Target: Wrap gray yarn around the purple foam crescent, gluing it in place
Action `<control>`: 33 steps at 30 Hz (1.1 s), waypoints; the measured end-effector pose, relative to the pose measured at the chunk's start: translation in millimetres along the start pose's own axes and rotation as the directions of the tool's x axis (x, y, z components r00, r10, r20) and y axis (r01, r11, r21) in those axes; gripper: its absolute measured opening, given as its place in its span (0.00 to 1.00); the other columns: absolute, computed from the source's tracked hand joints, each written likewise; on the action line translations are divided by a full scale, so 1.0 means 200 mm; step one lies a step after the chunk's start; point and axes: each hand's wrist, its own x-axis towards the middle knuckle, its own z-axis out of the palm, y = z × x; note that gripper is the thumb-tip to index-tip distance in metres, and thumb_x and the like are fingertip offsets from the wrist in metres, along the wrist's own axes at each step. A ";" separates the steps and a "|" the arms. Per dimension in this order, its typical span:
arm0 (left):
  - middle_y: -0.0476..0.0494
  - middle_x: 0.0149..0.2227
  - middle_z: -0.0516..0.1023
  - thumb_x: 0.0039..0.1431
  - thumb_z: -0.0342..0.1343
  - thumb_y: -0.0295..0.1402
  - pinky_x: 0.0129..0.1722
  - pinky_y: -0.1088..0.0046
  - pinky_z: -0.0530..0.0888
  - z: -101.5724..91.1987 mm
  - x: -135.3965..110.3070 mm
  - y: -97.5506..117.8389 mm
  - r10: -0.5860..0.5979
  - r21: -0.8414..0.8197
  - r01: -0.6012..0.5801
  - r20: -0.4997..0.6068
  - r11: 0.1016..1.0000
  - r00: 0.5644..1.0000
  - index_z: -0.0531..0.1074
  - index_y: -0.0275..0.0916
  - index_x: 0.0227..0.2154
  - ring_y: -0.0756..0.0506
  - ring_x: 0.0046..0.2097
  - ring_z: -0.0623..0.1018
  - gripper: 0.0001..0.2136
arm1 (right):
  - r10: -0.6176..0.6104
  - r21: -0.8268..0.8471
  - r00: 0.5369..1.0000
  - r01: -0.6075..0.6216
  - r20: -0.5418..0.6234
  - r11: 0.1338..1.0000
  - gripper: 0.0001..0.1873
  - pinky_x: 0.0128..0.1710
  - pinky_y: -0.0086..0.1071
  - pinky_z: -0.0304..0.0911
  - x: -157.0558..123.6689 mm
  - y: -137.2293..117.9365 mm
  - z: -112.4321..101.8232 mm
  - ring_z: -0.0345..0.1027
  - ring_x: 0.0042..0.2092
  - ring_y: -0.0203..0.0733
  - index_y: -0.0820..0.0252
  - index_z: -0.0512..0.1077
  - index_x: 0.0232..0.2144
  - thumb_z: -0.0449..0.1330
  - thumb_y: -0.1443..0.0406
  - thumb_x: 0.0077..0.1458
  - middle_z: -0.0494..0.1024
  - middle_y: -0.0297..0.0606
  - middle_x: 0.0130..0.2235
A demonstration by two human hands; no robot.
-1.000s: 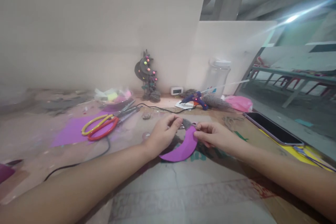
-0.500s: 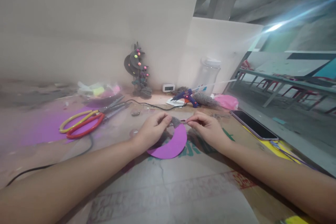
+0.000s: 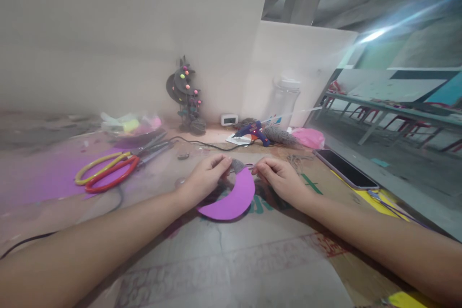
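A purple crescent (image 3: 236,200), flat like foam or card, hangs between my hands over the table, its upper tip wrapped in grey yarn (image 3: 237,166). My left hand (image 3: 205,176) pinches that wrapped tip between thumb and fingers. To the right of the crescent, my right hand (image 3: 283,179) is closed in a pinch on a thin strand of the grey yarn, which runs across to the tip. The crescent's lower point curves left, below my left wrist.
Scissors (image 3: 94,182) with red and yellow handles lie left. Behind my hands are a blue glue gun (image 3: 255,130), grey yarn bundle (image 3: 279,135), white digital clock (image 3: 229,119), clear bottle (image 3: 285,98) and dark crescent ornament (image 3: 186,87). A phone (image 3: 346,169) lies right.
My right hand has turned slightly, its fingers curling in more on the strand. The crescent has tilted a little, with more grey wrap showing. The whole view has shifted slightly.
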 end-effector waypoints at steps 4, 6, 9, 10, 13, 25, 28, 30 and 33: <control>0.53 0.23 0.62 0.64 0.48 0.41 0.28 0.75 0.61 -0.01 0.00 0.00 0.044 0.063 -0.041 -0.044 0.997 0.998 0.63 0.38 0.24 0.51 0.28 0.64 0.16 | -0.192 -0.047 0.980 0.190 -0.052 0.981 0.11 0.36 0.29 0.64 -0.03 -0.04 -0.02 0.72 0.35 0.38 0.59 0.74 0.32 0.54 0.63 0.60 0.80 0.37 0.32; 0.53 0.24 0.63 0.64 0.48 0.40 0.29 0.75 0.61 0.00 -0.01 0.01 0.055 0.074 -0.052 -0.045 0.996 0.997 0.64 0.38 0.24 0.50 0.28 0.65 0.15 | -0.305 -0.112 0.952 0.303 0.003 0.946 0.10 0.35 0.29 0.64 -0.04 -0.05 -0.03 0.71 0.34 0.38 0.60 0.74 0.33 0.54 0.65 0.61 0.79 0.38 0.32; 0.52 0.24 0.64 0.64 0.47 0.40 0.29 0.75 0.62 0.00 -0.01 0.01 0.055 0.082 -0.049 -0.071 0.995 0.996 0.65 0.38 0.25 0.50 0.28 0.66 0.15 | -0.489 -0.186 0.864 0.503 0.118 0.844 0.13 0.34 0.31 0.62 -0.05 -0.05 -0.06 0.67 0.32 0.38 0.61 0.73 0.28 0.53 0.63 0.62 0.74 0.40 0.31; 0.52 0.24 0.64 0.64 0.47 0.40 0.29 0.75 0.62 0.00 0.00 0.01 0.052 0.081 -0.045 -0.087 0.996 0.995 0.65 0.38 0.25 0.49 0.28 0.66 0.15 | -0.522 -0.195 0.845 0.535 0.118 0.822 0.16 0.34 0.31 0.62 -0.05 -0.04 -0.07 0.66 0.33 0.38 0.61 0.72 0.25 0.52 0.63 0.62 0.72 0.40 0.31; 0.52 0.25 0.66 0.64 0.47 0.41 0.30 0.75 0.63 0.00 -0.01 0.02 0.049 0.083 -0.039 -0.127 0.996 0.991 0.66 0.38 0.27 0.49 0.29 0.67 0.14 | -0.464 -0.170 0.886 0.456 -0.008 0.874 0.16 0.34 0.32 0.60 -0.03 -0.02 -0.07 0.63 0.33 0.38 0.60 0.70 0.27 0.51 0.60 0.64 0.69 0.39 0.31; 0.49 0.29 0.71 0.62 0.50 0.42 0.34 0.74 0.67 0.00 -0.02 0.03 0.095 0.082 -0.088 -0.089 0.993 0.991 0.69 0.37 0.29 0.48 0.33 0.71 0.13 | 0.119 0.125 0.953 -0.159 0.277 0.979 0.16 0.29 0.29 0.58 -0.01 -0.05 0.01 0.61 0.29 0.35 0.60 0.68 0.24 0.57 0.55 0.55 0.68 0.32 0.25; 0.49 0.28 0.72 0.61 0.50 0.41 0.34 0.74 0.68 0.01 -0.01 0.02 0.063 0.063 -0.061 -0.036 0.996 0.997 0.69 0.37 0.29 0.48 0.33 0.72 0.13 | 0.202 0.268 0.897 -0.321 0.393 0.908 0.19 0.21 0.26 0.53 -0.01 -0.05 0.01 0.58 0.23 0.31 0.60 0.66 0.24 0.59 0.50 0.53 0.65 0.30 0.22; 0.49 0.27 0.72 0.61 0.51 0.42 0.34 0.74 0.68 0.01 -0.01 0.01 0.041 0.056 -0.040 -0.025 0.998 0.999 0.69 0.37 0.29 0.48 0.32 0.72 0.13 | 0.213 0.296 0.858 -0.378 0.467 0.877 0.21 0.17 0.25 0.51 -0.01 -0.05 0.01 0.58 0.21 0.30 0.60 0.66 0.26 0.59 0.48 0.52 0.67 0.30 0.22; 0.50 0.27 0.72 0.60 0.51 0.42 0.33 0.74 0.68 0.00 0.00 0.01 0.031 0.041 -0.030 -0.026 0.999 0.999 0.69 0.38 0.28 0.48 0.32 0.72 0.13 | 0.200 0.274 0.838 -0.377 0.507 0.885 0.22 0.16 0.24 0.50 0.00 -0.05 0.01 0.58 0.21 0.30 0.61 0.68 0.29 0.59 0.46 0.52 0.67 0.31 0.24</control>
